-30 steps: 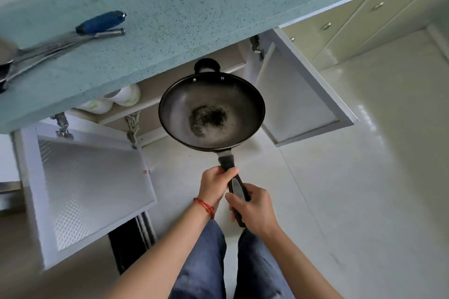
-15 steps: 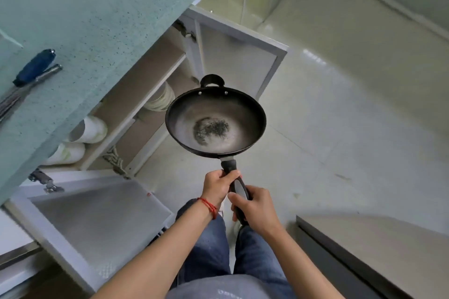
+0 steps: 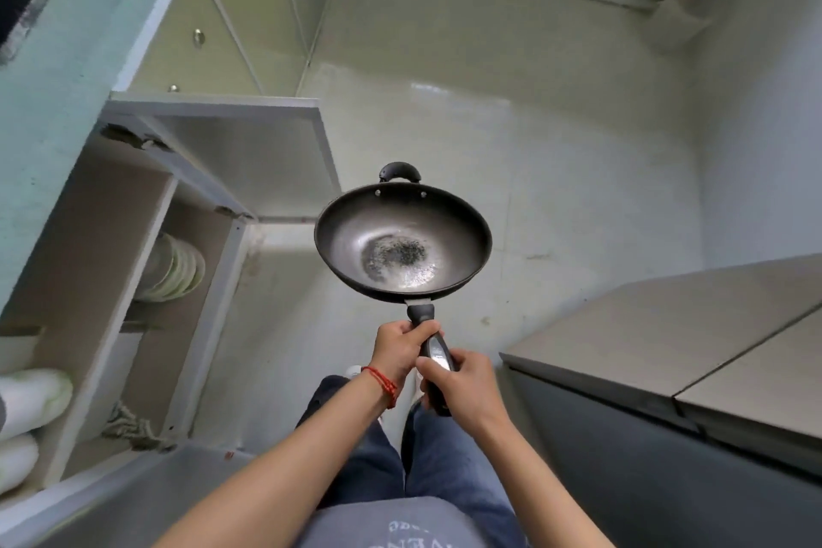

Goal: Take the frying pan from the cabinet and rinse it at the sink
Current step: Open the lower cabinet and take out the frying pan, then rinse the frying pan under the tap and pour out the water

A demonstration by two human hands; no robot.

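The black frying pan [image 3: 402,242] hangs level in the air over the pale floor, a dark worn patch in its middle and a small loop handle on its far rim. My left hand [image 3: 398,349] grips the long handle near the pan. My right hand [image 3: 465,387] grips the same handle lower down, thumb on top. The open cabinet [image 3: 111,236] it came from lies to the left. No sink is in view.
Two cabinet doors stand open, one [image 3: 262,147] beyond the pan's left side and one [image 3: 124,494] at lower left. Stacked bowls [image 3: 173,267] sit on the cabinet shelves. The teal countertop [image 3: 58,71] runs along the left. A grey appliance top [image 3: 667,334] juts in at right.
The view has swung right, away from the countertop, which slid to the left edge. The pan stays held in both hands in front of me, now clear of the cabinet opening.
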